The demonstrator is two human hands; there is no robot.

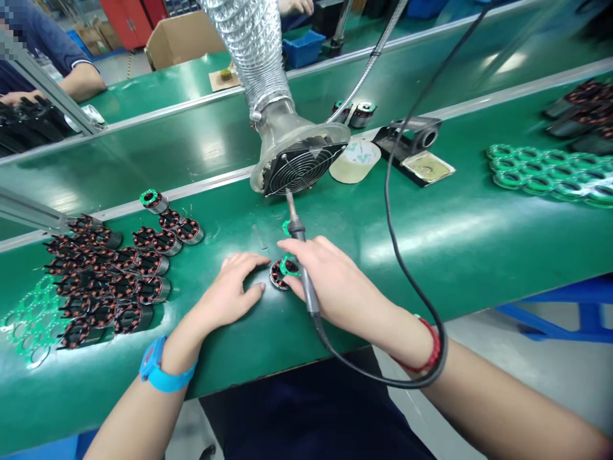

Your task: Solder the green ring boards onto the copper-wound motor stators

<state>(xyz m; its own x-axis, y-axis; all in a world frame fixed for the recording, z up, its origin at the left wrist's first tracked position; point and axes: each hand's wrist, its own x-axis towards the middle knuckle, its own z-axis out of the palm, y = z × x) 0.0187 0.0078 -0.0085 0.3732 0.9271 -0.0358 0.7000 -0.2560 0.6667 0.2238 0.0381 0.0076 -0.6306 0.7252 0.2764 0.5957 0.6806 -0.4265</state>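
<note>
My right hand is closed on a soldering iron, its metal tip pointing up and away from me. A green ring-shaped circuit board is at the thumb and fingers of that hand, over a motor stator with copper windings. Whether the board touches the stator, I cannot tell. My left hand rests on the green bench left of the stator, thumb and forefinger spread around its near side, holding nothing. Another green ring board lies beyond, partly hidden by the iron.
Several wound stators stand at left beside green ring boards. A fume extraction hood hangs ahead. Behind it to the right are a tape roll and an iron stand. More ring boards lie right. The iron's cable loops over my right wrist.
</note>
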